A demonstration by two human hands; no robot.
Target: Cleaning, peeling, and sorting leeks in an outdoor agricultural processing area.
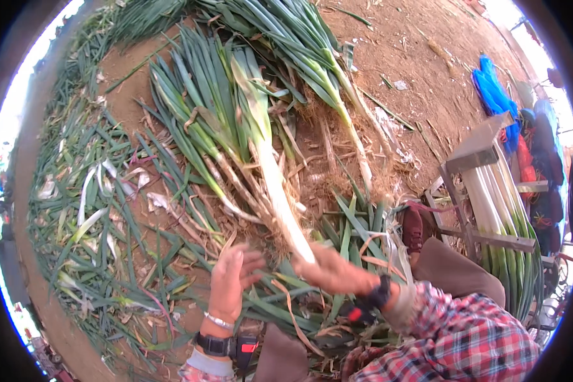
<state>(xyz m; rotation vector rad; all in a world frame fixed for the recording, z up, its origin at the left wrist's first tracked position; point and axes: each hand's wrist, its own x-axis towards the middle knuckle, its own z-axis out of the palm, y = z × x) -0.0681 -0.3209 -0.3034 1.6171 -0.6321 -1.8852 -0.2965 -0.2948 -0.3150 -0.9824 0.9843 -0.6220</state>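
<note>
My right hand (337, 270) is closed around the white root end of a long green onion (280, 197). Its pale stalk slants up and away from me, and its leaves lie over other onions. To the left, my left hand (232, 277) is raised with fingers apart and holds nothing; motion smears its fingertips. Beyond both hands lies a heap of unpeeled green onions (197, 121), with dry brown skins and stringy roots. Another bunch of green onions (337, 95) points its roots toward me, farther right.
Stripped leaves and peelings (102, 235) cover the ground at left and beneath my hands. At right, a metal frame (455, 191) holds a row of white-stalked onions (496, 210). A blue plastic bag (493, 95) lies behind it. My shoe (414, 229) is near the frame.
</note>
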